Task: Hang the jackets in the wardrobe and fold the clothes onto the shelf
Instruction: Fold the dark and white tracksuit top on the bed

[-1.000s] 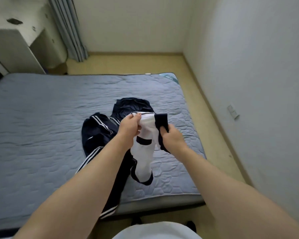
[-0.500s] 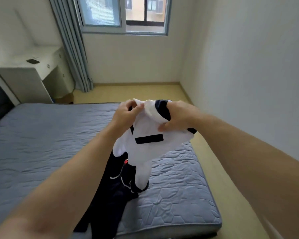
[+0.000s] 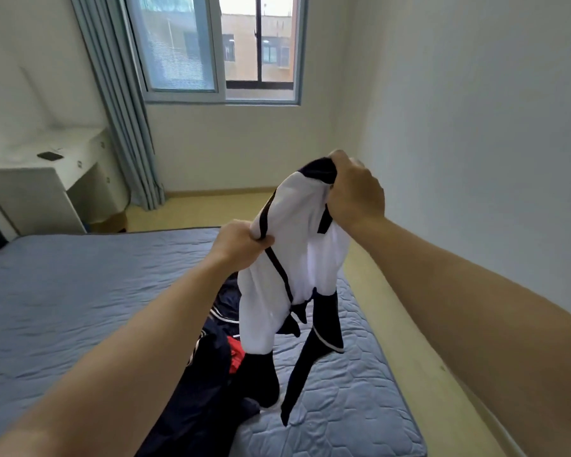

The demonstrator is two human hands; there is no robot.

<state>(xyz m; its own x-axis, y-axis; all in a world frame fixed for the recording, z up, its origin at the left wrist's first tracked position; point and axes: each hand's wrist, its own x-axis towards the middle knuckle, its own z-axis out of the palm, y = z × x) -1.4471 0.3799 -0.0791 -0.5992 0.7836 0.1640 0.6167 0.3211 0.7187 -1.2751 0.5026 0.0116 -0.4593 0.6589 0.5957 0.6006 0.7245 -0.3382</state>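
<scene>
Both hands, left (image 3: pixel 241 246) and right (image 3: pixel 355 191), are gripping a jacket (image 3: pixel 297 258) above a grey mattress (image 3: pixel 63 291) facing a window (image 3: pixel 218 47).

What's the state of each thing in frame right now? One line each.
white and navy jacket: lifted off the bed, hanging from both hands
left hand: grips the jacket's left edge
right hand: grips the jacket's top, higher up
dark clothes: heaped on the mattress
mattress: bare, quilted
window: left pane slid partway
curtain: drawn aside
</scene>
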